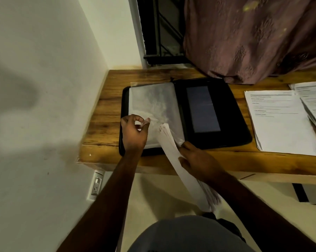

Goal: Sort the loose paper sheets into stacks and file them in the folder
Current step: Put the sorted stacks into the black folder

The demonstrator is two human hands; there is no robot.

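A black folder (231,124) lies open on the wooden desk (106,110), with clear plastic sleeves (153,100) on its left half. My left hand (134,133) pinches the near edge of the top sleeve between thumb and fingers, lifting it. My right hand (197,160) grips a stack of paper sheets (182,170) that slants from the desk's front edge up to the sleeve's opening; its upper end touches the sleeve. Two more stacks of printed sheets (280,122) lie on the desk at the right.
A brown curtain (253,37) hangs down onto the desk's back right, beside a dark barred window (160,33). A white wall (44,88) closes the left side, with a power socket (96,186) below the desk. A grey box (311,195) sits under the desk at right.
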